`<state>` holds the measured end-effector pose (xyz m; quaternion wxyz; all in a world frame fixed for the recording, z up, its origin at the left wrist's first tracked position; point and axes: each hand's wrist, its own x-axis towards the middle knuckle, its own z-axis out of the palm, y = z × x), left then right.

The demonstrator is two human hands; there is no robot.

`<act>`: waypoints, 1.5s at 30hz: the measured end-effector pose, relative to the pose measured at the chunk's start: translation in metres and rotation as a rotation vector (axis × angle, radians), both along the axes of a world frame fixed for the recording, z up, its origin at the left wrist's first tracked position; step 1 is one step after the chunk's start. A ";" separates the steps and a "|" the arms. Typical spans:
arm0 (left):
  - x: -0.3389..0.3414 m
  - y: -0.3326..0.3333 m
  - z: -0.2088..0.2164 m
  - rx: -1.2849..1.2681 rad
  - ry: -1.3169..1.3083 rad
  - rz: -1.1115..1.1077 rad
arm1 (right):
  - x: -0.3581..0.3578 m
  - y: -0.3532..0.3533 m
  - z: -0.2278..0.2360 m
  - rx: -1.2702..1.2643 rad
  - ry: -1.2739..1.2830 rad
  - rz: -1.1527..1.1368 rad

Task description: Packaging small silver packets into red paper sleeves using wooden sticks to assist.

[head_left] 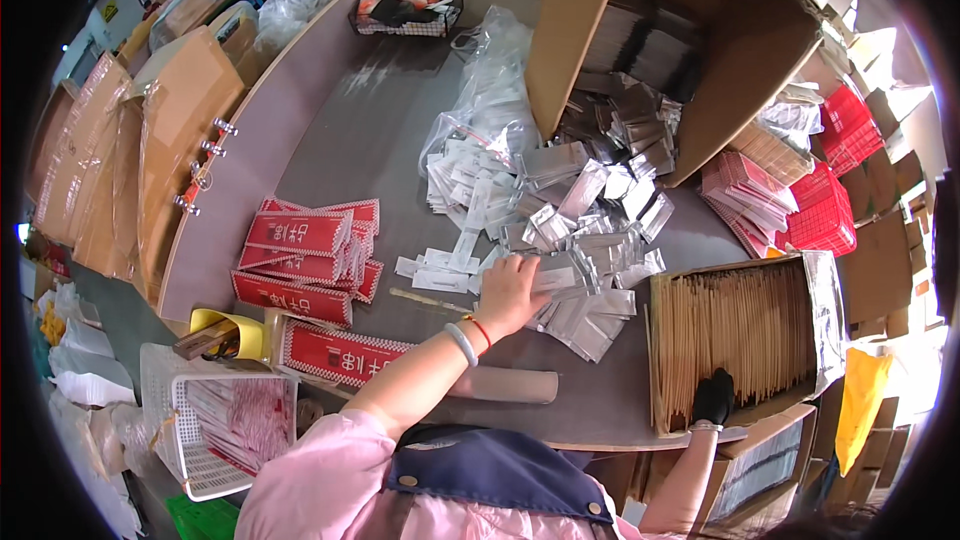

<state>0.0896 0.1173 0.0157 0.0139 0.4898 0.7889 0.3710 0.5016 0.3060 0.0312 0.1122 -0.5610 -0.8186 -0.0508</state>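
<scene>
My left hand (510,292) is bare, with a red string and a pale bangle at the wrist. It reaches over the middle of the table, its thumb and fingers around the edge of a small shiny packet (560,278). That packet lies at the near side of a loose heap of silvery, clear packets (590,325). Small white packets (465,180) are heaped just beyond. In a black glove, my right hand (713,398) rests at the near edge of a carton (832,310) tightly filled with thin upright brown pieces (740,325). Its fingertips are hard to make out against them.
Red printed sleeves (300,250) are stacked on the left. A large open carton (570,35) stands at the back right, spilling packets. A clear plastic bag (490,90) lies beside it. A white basket (215,480) and a yellow holder (245,335) sit at the near left.
</scene>
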 end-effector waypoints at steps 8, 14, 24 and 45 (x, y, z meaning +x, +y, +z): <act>-0.003 -0.023 0.003 -0.123 0.216 -0.046 | 0.000 0.007 -0.005 -0.126 -0.007 -0.152; -0.003 -0.025 0.007 -0.092 0.231 -0.036 | -0.015 0.014 0.009 -0.276 -0.102 -0.145; -0.008 -0.042 0.013 -0.047 0.039 -0.200 | 0.002 0.003 -0.002 -0.114 0.600 -0.203; 0.025 -0.169 0.047 -0.274 0.037 -0.277 | -0.186 -0.157 -0.010 -0.563 0.245 0.815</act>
